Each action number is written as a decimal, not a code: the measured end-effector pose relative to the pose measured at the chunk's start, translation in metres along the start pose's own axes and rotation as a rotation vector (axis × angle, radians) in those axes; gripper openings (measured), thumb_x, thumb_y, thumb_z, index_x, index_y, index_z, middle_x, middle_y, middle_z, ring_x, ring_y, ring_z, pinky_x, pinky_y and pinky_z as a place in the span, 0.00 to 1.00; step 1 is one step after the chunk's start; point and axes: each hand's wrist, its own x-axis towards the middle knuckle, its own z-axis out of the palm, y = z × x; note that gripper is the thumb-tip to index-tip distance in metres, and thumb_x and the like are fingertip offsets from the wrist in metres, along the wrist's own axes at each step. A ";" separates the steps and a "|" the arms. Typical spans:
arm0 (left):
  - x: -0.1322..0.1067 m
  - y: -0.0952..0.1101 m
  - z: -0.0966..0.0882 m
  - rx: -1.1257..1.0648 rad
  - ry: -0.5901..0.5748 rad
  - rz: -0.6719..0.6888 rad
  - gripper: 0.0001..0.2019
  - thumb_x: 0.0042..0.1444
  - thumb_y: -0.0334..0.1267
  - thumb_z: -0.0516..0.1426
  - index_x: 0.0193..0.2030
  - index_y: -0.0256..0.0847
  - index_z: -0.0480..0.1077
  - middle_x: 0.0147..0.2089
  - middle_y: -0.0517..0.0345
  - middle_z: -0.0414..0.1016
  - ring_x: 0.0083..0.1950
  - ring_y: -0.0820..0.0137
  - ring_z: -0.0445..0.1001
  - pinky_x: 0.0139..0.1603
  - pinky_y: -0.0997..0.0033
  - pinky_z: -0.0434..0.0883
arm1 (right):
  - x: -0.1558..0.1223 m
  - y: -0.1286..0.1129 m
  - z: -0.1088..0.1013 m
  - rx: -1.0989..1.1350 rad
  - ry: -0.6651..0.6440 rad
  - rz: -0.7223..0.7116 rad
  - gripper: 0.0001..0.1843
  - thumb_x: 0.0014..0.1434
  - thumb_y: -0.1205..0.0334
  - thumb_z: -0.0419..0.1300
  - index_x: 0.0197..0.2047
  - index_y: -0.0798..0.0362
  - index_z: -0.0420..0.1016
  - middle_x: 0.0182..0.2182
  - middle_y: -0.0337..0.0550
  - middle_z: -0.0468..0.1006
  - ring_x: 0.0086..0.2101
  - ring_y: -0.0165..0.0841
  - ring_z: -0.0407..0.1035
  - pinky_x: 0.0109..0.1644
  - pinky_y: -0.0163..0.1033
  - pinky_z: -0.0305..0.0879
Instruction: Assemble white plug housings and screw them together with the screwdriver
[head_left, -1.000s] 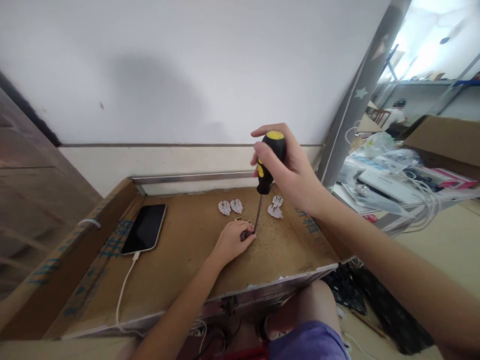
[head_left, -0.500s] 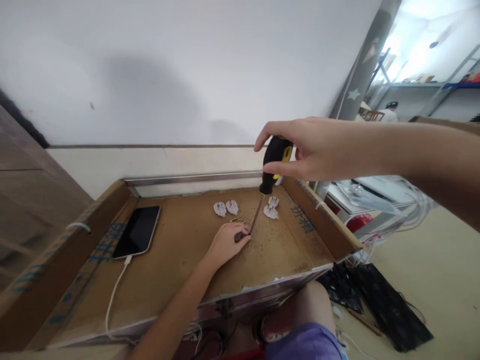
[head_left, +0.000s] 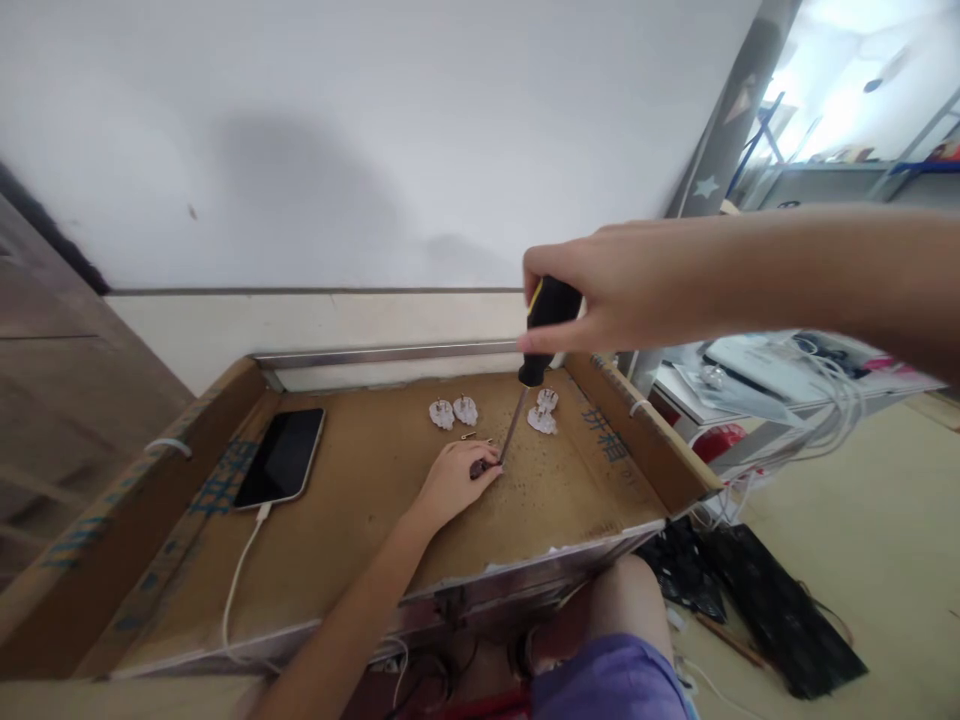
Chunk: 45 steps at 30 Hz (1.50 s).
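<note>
My right hand (head_left: 574,295) is closed around the black and yellow handle of a screwdriver (head_left: 531,368), which stands tilted with its shaft pointing down. Its tip meets a small dark brown part (head_left: 482,467) that my left hand (head_left: 454,480) pinches against the cardboard. What kind of part it is, I cannot make out, as my fingers cover much of it. Just behind my left fingers lie small brass-coloured pins (head_left: 470,436). Farther back, two white plug pieces with metal prongs (head_left: 454,412) sit side by side, and another pair (head_left: 543,412) lies right of the shaft.
A phone (head_left: 282,455) with a white charging cable (head_left: 234,590) lies on the left of the cardboard tray (head_left: 360,540). Raised cardboard walls (head_left: 649,440) border both sides. A white wall rises behind. On the floor at right are black plastic bags (head_left: 780,600).
My right hand has turned about the screwdriver handle, its fingers now wrapped closer. The left hand holds the dark part in the same place.
</note>
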 end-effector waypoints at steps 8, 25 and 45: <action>-0.002 0.001 0.000 0.022 -0.003 0.002 0.01 0.53 0.35 0.58 0.32 0.44 0.72 0.42 0.59 0.79 0.51 0.63 0.73 0.53 0.58 0.65 | 0.007 -0.004 0.005 -0.137 0.095 0.090 0.25 0.49 0.42 0.60 0.38 0.57 0.73 0.30 0.42 0.76 0.33 0.33 0.71 0.30 0.36 0.56; -0.003 -0.001 0.002 0.018 0.030 0.022 0.03 0.51 0.33 0.57 0.31 0.44 0.71 0.43 0.59 0.79 0.50 0.64 0.74 0.53 0.59 0.66 | 0.002 0.000 -0.001 -0.024 -0.142 0.032 0.23 0.48 0.43 0.60 0.39 0.54 0.74 0.29 0.36 0.76 0.31 0.29 0.71 0.31 0.36 0.58; -0.003 0.005 -0.001 0.031 0.009 -0.023 0.03 0.51 0.34 0.56 0.31 0.43 0.72 0.42 0.58 0.79 0.50 0.64 0.74 0.54 0.59 0.65 | 0.006 -0.029 0.007 0.172 0.024 0.023 0.21 0.44 0.56 0.65 0.42 0.47 0.67 0.25 0.37 0.71 0.29 0.34 0.68 0.31 0.37 0.56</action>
